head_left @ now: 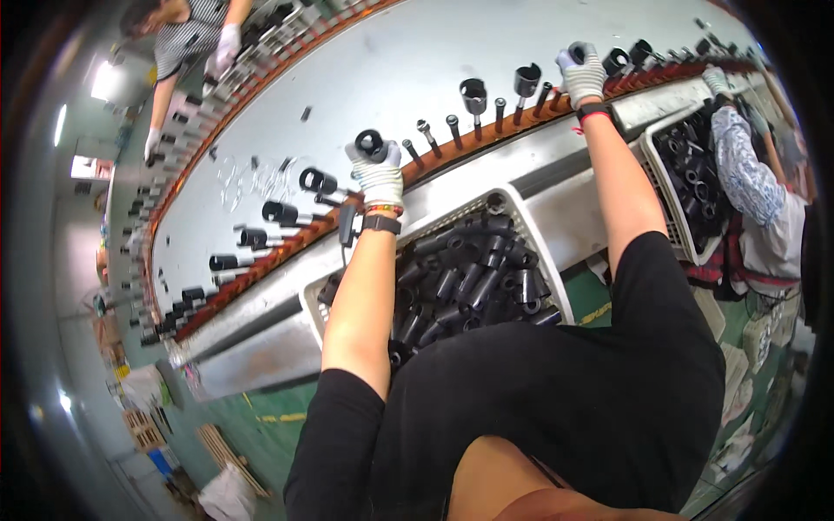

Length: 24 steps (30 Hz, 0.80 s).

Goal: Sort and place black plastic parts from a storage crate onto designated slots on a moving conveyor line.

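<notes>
My left hand [379, 179], in a white striped glove, is closed around a black tubular part [371, 144] above the brown rail of the conveyor. Further right, my right hand [585, 80], gloved alike, grips another black tubular part [579, 52] at the same rail. Between my hands several upright pegs rise from the rail. Two of them carry black cups [473, 94], while others, such as a thin peg [453, 130], have only small dark tips. Left of my left hand, more black cups [319, 181] sit on pegs that look tilted outward.
A white crate [525, 219] heaped with loose black tubes stands before my body, under my left forearm. Another crate [658, 174] of black parts is at the right, beside a co-worker in a patterned sleeve [745, 161]. Across the conveyor [347, 78], another person with gloved hands reaches to the rail.
</notes>
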Each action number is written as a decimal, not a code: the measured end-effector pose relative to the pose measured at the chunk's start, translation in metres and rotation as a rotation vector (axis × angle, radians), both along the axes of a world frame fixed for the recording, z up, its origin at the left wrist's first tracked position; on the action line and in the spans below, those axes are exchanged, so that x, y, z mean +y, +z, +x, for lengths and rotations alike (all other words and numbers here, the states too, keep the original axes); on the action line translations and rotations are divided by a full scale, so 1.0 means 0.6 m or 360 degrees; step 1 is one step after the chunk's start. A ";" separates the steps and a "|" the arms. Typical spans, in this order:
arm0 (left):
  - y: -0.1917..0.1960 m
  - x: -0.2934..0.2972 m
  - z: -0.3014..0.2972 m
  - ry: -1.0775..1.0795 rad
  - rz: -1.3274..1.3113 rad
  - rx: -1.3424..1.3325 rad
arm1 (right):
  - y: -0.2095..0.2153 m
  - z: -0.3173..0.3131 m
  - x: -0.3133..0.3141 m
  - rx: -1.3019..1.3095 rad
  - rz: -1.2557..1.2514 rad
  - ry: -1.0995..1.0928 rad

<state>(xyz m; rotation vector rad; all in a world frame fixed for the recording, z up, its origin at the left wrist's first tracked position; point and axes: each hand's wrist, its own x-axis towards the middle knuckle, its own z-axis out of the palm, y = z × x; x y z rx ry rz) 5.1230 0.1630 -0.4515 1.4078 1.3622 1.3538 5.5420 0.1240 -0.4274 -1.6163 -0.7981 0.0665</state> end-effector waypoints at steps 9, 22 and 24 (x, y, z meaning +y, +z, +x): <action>0.057 -0.076 -0.124 0.0048 -0.0231 0.0269 | 0.033 -0.148 -0.031 -0.0636 -0.0536 0.0258; -0.022 -0.345 -0.205 -0.0855 -0.0179 0.1946 | -0.050 -0.478 -0.384 -0.1243 -0.1284 0.1356; -0.032 -0.344 -0.224 -0.0824 -0.0085 0.1696 | -0.067 -0.475 -0.386 -0.1507 -0.1176 0.1331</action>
